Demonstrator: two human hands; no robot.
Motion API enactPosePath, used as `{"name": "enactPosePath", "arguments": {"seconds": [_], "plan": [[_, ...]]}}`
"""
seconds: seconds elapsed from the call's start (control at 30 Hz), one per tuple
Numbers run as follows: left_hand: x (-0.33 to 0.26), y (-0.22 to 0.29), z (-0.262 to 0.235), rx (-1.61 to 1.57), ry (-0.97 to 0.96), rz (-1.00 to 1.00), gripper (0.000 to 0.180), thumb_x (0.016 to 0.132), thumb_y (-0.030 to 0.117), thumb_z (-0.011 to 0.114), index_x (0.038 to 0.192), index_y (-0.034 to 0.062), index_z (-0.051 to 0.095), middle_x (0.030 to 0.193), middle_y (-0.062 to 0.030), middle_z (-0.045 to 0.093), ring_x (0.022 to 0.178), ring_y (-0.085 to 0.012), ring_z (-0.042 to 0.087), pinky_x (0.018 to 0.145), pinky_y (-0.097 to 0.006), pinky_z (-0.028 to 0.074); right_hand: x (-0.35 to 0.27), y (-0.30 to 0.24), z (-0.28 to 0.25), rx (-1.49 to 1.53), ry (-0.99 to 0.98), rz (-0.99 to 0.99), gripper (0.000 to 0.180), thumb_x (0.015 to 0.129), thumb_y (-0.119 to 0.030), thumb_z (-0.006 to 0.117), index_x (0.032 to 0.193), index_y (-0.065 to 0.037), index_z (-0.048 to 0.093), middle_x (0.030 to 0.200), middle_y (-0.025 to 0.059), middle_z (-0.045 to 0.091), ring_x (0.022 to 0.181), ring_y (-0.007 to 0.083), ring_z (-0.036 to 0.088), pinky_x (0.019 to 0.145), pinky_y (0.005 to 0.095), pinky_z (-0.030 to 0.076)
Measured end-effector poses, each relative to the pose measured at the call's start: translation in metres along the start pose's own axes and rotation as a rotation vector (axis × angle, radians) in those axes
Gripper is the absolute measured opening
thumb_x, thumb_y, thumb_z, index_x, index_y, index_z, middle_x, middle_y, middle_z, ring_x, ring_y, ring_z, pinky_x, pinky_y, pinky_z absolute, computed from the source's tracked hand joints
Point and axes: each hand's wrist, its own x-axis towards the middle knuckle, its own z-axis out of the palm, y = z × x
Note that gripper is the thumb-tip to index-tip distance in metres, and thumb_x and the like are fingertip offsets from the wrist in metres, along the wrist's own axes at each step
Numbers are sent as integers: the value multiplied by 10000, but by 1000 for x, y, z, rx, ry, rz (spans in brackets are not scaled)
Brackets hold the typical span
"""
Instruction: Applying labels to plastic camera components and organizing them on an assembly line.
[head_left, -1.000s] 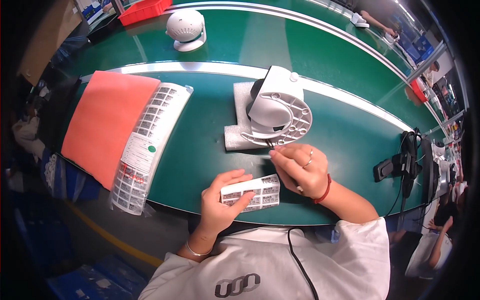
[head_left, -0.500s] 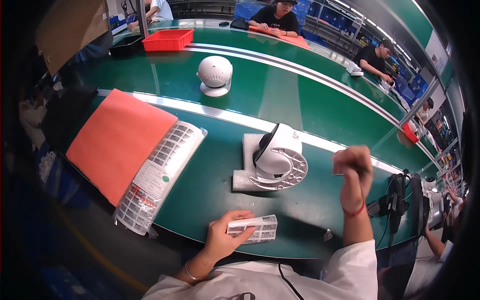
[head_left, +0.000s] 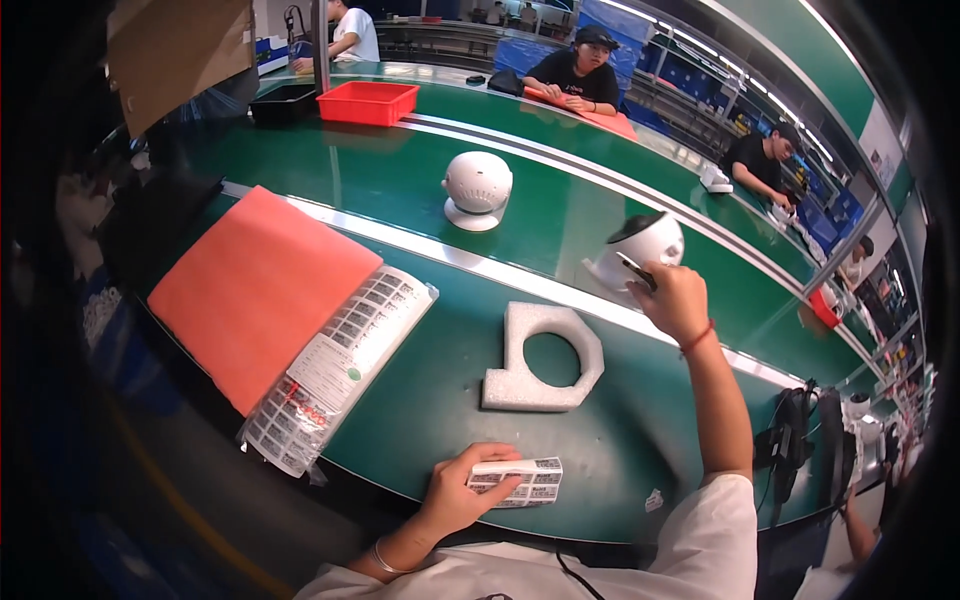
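Observation:
My left hand (head_left: 462,492) pinches a folded sheet of printed labels (head_left: 540,482) at the near edge of the bench, thumb on top. My right hand (head_left: 676,303) reaches out over the belt edge, fingers closed at the lower part of a white round-headed camera (head_left: 655,243). The camera is tilted and slightly blurred; whether it touches the belt I cannot tell. A slim dark tool (head_left: 637,270) sticks out from the same fingers; its kind is unclear. Between my hands and the belt lies a white foam holder (head_left: 522,387) with a round hole, nothing in it.
Another white camera (head_left: 478,190) stands on the green belt (head_left: 370,165). Left lie an orange-red sheet (head_left: 265,290) and bagged label sheets (head_left: 340,370). A red bin (head_left: 368,102) is far left; black adapters with cables (head_left: 792,430) are at right. Co-workers sit across the belt.
The white camera has left the foam holder and is now over the belt in my right hand, which moved forward. My left hand keeps the label sheet. The whole view has shifted slightly.

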Motion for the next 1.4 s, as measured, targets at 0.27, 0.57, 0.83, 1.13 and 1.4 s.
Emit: {"name": "enactPosePath", "arguments": {"seconds": [0.27, 0.57, 0.83, 1.13, 1.4], "plan": [[0, 2, -3, 22, 1, 64, 330, 772, 76, 755, 1060, 13, 606, 968, -110, 704, 873, -186, 694, 770, -297, 555, -31, 130, 142, -513, -30, 65, 118, 816, -201, 581, 822, -88, 613, 699, 92, 649, 636, 289, 663, 544, 401, 520], [4, 4, -2, 34, -23, 61, 340, 775, 96, 758, 1064, 12, 600, 965, -109, 705, 867, -193, 696, 765, -301, 555, 12, 94, 139, -273, -280, 308, 228, 843, -304, 586, 840, -93, 672, 825, 145, 678, 776, 332, 667, 683, 450, 535], [3, 9, -5, 37, -59, -39, 372, 774, 131, 762, 1093, 31, 598, 970, -114, 706, 865, -195, 698, 760, -303, 553, 92, -63, 167, 21, -296, -11, 306, 829, -280, 577, 1129, -234, 616, 857, 110, 684, 767, 317, 663, 659, 429, 534], [2, 7, -5, 34, -76, -23, 361, 784, 139, 754, 1098, 39, 606, 961, -110, 707, 859, -199, 701, 757, -300, 552, 116, -70, 193, -56, -411, -23, 341, 772, -171, 553, 1107, -114, 572, 879, 155, 683, 801, 331, 670, 678, 434, 543], [0, 3, -6, 35, -53, 4, 348, 782, 132, 751, 1083, 37, 604, 948, -104, 708, 845, -217, 703, 743, -307, 556, 101, -54, 187, -51, -145, -50, 142, 826, -187, 516, 910, -74, 531, 720, 155, 671, 648, 352, 666, 567, 460, 521]]}}
